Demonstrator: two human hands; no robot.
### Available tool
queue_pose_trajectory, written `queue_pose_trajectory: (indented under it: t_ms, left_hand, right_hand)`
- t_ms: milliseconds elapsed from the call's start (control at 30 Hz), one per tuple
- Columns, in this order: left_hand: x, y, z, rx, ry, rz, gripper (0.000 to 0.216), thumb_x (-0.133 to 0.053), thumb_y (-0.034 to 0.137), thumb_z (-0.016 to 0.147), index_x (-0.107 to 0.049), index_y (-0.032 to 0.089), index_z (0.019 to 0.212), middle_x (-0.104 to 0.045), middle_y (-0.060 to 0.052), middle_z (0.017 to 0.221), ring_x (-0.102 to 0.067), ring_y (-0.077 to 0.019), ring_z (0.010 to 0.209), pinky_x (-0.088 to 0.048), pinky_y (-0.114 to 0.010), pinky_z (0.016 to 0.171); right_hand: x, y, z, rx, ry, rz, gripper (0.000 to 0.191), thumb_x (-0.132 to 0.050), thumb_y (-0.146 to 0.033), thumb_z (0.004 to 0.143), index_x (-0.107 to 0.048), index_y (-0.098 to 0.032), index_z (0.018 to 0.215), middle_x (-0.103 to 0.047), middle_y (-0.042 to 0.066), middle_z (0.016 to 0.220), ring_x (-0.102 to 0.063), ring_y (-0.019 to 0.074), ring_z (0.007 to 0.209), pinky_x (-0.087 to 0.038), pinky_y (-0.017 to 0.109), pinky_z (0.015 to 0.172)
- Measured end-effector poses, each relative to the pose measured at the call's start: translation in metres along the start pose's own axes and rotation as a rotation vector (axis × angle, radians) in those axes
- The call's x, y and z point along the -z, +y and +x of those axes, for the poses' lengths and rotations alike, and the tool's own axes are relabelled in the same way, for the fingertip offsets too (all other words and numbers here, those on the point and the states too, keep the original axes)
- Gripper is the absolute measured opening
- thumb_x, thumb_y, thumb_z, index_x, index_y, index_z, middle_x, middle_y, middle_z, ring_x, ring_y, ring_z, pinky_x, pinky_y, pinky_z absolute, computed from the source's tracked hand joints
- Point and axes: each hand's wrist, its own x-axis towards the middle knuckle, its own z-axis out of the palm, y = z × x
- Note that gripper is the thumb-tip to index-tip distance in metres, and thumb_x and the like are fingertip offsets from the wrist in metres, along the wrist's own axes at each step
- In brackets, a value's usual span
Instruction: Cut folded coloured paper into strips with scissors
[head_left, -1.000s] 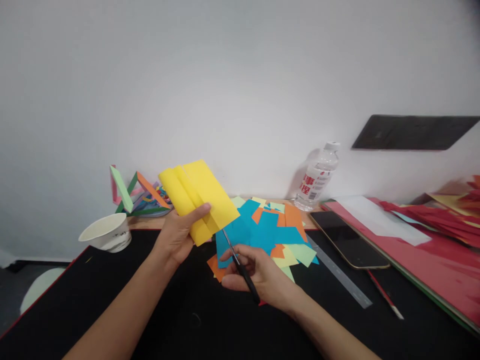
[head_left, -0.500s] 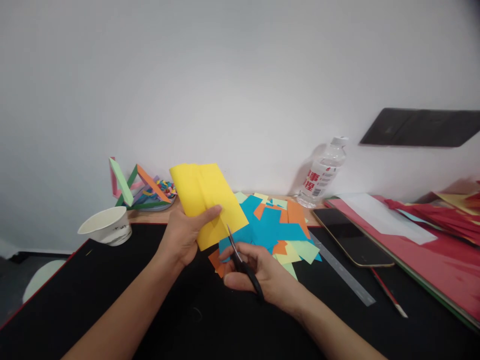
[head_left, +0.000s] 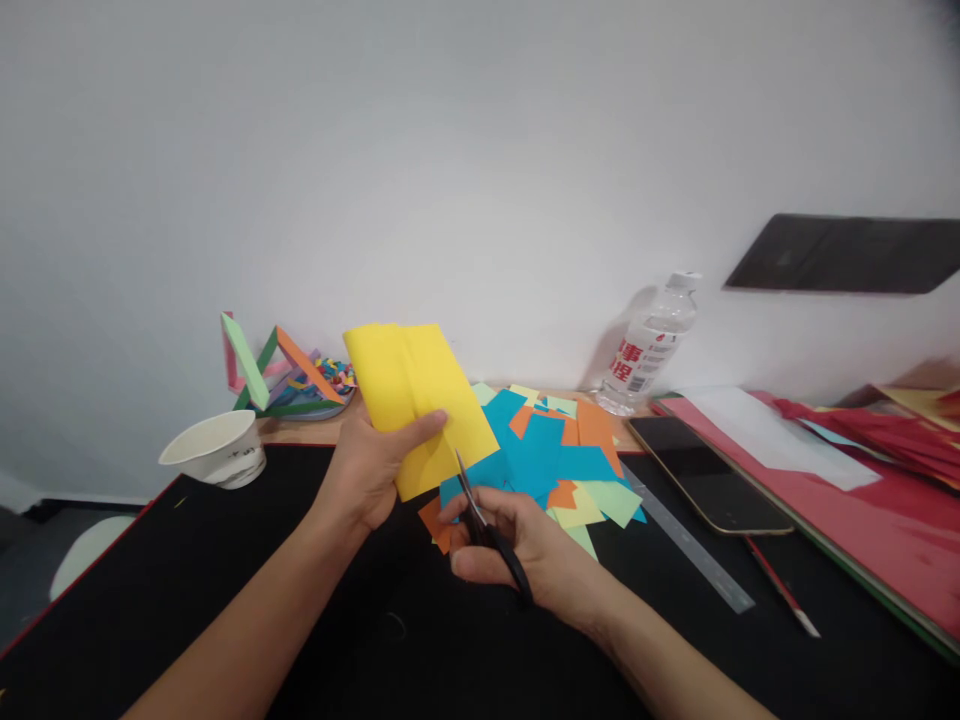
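My left hand (head_left: 371,470) grips a folded yellow sheet of paper (head_left: 416,395) and holds it up above the black table mat (head_left: 225,600), thumb on its front. In my right hand (head_left: 517,550) is a pair of black-handled scissors (head_left: 487,530); their blades point up at the sheet's lower edge. Just behind both hands lies a heap of blue, orange and pale green paper pieces (head_left: 551,460).
A white paper cup (head_left: 214,450) stands at the left. Coloured paper strips and folded shapes (head_left: 289,375) lie by the wall. A water bottle (head_left: 649,345), a phone (head_left: 709,475), a metal ruler (head_left: 690,545), a pencil (head_left: 784,595) and red paper sheets (head_left: 862,490) fill the right.
The yellow sheet has turned flatter toward me and shifted a little right. The scissors' blades have risen to its lower edge.
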Motion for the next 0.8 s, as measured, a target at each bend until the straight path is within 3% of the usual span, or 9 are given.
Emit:
queue_pose_trajectory:
  t_ms: [800]
  left_hand:
    - [0.0015, -0.0001, -0.0022, 0.001, 0.016, 0.036, 0.070, -0.086, 0.015, 0.050, -0.059, 0.016, 0.115, -0.075, -0.010, 0.095, -0.071, -0.0280, 0.080, -0.059, -0.038, 0.069]
  right_hand:
    - [-0.0027, 0.0007, 0.0014, 0.016, 0.006, -0.004, 0.045, -0.084, -0.047, 0.056, -0.061, -0.019, 0.083, -0.047, -0.006, 0.063, -0.037, 0.0090, 0.054, -0.027, 0.023, 0.053]
